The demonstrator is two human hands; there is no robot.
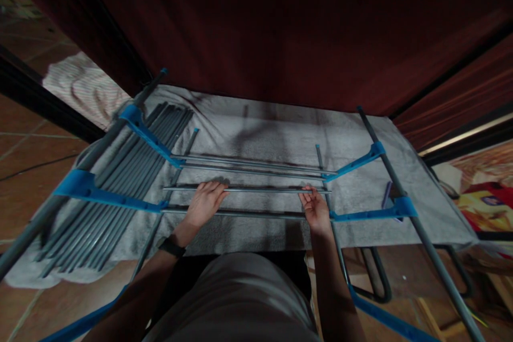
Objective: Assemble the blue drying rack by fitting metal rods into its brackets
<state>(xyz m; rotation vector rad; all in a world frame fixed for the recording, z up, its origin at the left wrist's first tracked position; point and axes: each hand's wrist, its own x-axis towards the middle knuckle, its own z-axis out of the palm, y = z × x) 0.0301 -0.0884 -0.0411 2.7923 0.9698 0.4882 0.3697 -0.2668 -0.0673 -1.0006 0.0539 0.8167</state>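
Note:
Both of my hands are on one thin grey metal tube (260,189) that runs crosswise inside a rack frame. My left hand (207,197) is closed over it near its left end, palm down. Near the other end, my right hand (315,206) pinches it between thumb and fingers. Another crossbar (260,215) lies just nearer to me, and further crossbars (252,165) span the frame beyond. Blue plastic brackets (116,197) on the left and a matching blue bracket (368,214) on the right join the frame's thicker grey poles (390,173).
A bundle of loose grey tubes (132,187) lies at the left on a table covered with a grey blanket (276,123). A dark red curtain (272,26) hangs behind. A flat purple-edged object (388,197) rests by the right pole. Chair legs (379,278) stand at lower right.

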